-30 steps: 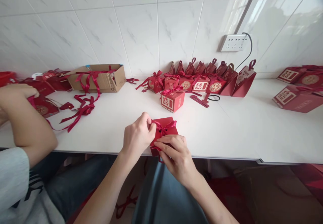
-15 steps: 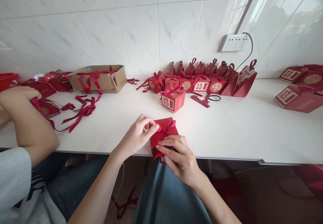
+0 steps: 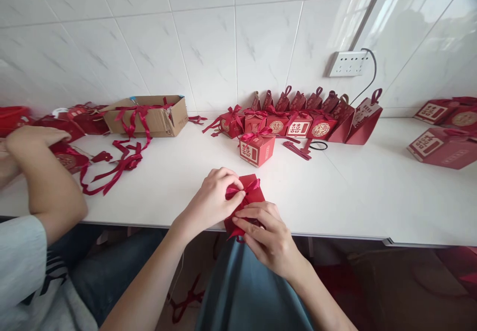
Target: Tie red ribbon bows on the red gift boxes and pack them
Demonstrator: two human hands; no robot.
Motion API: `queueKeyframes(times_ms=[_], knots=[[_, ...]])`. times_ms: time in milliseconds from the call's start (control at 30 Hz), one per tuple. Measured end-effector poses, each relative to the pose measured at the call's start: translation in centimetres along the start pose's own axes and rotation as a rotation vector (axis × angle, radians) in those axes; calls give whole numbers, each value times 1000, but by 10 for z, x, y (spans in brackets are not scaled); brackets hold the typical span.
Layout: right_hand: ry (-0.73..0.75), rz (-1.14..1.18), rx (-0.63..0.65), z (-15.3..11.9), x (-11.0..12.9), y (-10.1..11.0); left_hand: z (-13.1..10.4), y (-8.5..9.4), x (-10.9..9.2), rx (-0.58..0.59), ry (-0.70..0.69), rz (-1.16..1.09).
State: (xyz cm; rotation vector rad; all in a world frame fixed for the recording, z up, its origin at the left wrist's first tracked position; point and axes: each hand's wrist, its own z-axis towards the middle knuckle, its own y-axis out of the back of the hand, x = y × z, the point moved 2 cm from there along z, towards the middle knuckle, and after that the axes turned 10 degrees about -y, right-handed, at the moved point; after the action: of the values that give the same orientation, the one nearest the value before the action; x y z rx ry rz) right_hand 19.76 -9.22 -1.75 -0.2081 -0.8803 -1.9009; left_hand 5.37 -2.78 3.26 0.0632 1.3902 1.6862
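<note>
A red gift box (image 3: 251,199) stands at the table's front edge, with a shiny red ribbon bow (image 3: 254,186) on its top. My left hand (image 3: 214,202) is closed over the bow's left loop, thumb and forefinger pinching the ribbon near the knot. From the near right, my right hand (image 3: 266,234) lies across the box with bent fingers gripping it. Its fingertips rest on the near part of the top, covering the ribbon tails and much of the lower side. Just beyond stands a finished-looking gift box (image 3: 257,149) with a bow and a printed label.
Several red boxes (image 3: 276,124) line the tiled wall, beside a socket strip (image 3: 348,64). A cardboard carton (image 3: 175,120) holds ribbons; loose ribbons (image 3: 128,162) lie nearby. More boxes (image 3: 443,147) stand far right. A co-worker's arm (image 3: 52,177) reaches over the table at left.
My left hand has shifted right, from the bow's left end toward its knot, its fingers now round the loop. My right hand stays on the box. The co-worker's arm has moved slightly.
</note>
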Motion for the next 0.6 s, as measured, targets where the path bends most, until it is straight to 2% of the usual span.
queueKeyframes(times_ms=[200, 367, 533, 600], knots=[[17, -128, -33, 3, 13, 0, 1, -8, -2, -23, 10, 15], [29, -146, -38, 3, 20, -4, 1, -11, -1, -52, 48, -5], [55, -37, -5, 2, 22, 6, 1, -13, 1, -64, 43, -24], [-12, 50, -58, 5, 14, 16, 0, -13, 2, -63, 36, -48]])
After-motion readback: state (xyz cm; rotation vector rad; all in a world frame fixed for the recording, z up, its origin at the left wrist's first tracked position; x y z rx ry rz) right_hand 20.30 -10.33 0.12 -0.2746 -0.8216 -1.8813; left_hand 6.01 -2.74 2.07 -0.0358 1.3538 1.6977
